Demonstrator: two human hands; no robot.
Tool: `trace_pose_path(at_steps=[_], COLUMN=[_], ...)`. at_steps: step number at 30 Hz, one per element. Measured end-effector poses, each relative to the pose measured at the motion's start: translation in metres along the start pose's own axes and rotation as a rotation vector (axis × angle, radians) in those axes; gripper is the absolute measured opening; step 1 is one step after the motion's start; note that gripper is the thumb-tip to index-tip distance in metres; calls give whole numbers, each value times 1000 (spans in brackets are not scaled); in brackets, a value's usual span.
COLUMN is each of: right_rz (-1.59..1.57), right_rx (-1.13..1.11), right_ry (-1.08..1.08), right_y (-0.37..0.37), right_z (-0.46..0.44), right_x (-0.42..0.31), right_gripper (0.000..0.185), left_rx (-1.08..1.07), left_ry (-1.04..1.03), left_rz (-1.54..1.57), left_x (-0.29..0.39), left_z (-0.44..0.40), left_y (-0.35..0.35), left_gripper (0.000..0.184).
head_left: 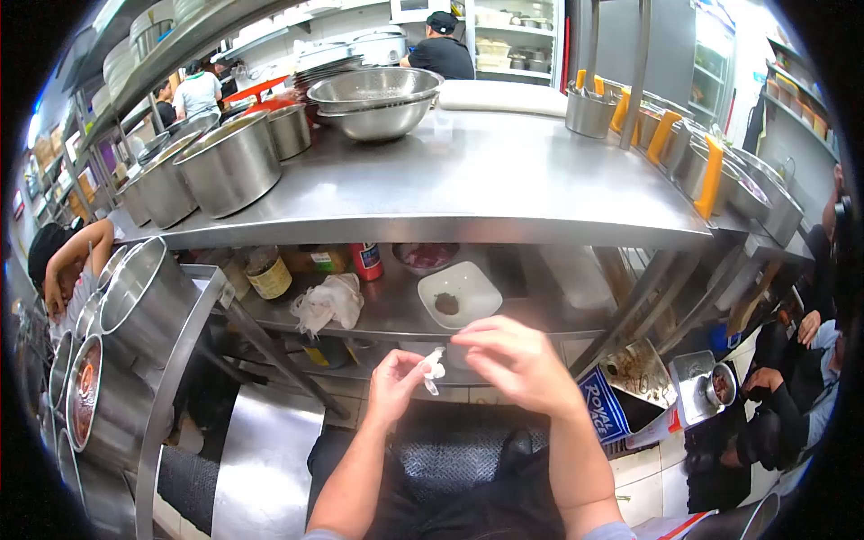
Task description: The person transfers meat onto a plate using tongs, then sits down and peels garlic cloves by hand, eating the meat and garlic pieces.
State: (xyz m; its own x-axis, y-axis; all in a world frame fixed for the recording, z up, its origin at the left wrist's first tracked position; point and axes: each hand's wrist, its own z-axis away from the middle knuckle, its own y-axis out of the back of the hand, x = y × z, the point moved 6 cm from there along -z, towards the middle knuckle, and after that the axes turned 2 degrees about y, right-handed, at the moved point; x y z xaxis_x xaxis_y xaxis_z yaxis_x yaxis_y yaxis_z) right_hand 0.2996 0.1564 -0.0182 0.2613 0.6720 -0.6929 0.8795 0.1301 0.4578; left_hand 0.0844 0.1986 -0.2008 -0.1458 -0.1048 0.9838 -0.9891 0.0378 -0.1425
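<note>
My left hand is closed on a small crumpled white item, pinched between thumb and fingers; a thin clear tail hangs below it. To its right my right hand is raised with its fingers apart, and nothing shows in it. Just beyond the hands, on the lower shelf, stands a white square bowl with a small heap of dark powder in it. A crumpled translucent plastic bag lies on the same shelf, to the left of the bowl.
Steel bowls and pots stand on the steel table. Containers with yellow handles line its right side. Large pots are at the left. A seated person is at the right; others stand farther back.
</note>
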Motion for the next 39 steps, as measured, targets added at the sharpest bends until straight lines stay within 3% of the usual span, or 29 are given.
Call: trace_pose_path(at_steps=[3,9,11,14,18,20,27,29,33,39], right_rz=[-36,-25,-11,-154,-149,-318,-209,-419,-681,-795], right_rx=[-160,30,108,178,149,75,21,64,-4,10], right_ry=[-172,-112,-88,-309,-359,-445,-316,-485,-509,-512], right_y=[-57,-83,-79,-85,-98,-105,-110,-109,-108,-109], right_z=[7,4,2,7,13,17,20,24,28,31], right_x=[44,75,78,102,108,109,98,119,132,135], right_gripper=[32,23,23,23,24,25,28,28,24,21], left_rx=[-4,-136,-136,-132,-93,-55,34,7,-43,-26], left_ry=[-5,112,123,127,36,25,-68,-60,1,-59], left_rz=[112,673,670,654,592,500,226,241,251,290], left_x=[-4,-18,-9,2,-3,-7,-12,-9,-12,-10], left_z=[2,5,6,10,9,6,1,-3,-1,-1], left_y=[-2,-10,-12,-15,-8,-2,12,6,-1,0], left_gripper=[12,13,16,20,22,22,20,20,17,14])
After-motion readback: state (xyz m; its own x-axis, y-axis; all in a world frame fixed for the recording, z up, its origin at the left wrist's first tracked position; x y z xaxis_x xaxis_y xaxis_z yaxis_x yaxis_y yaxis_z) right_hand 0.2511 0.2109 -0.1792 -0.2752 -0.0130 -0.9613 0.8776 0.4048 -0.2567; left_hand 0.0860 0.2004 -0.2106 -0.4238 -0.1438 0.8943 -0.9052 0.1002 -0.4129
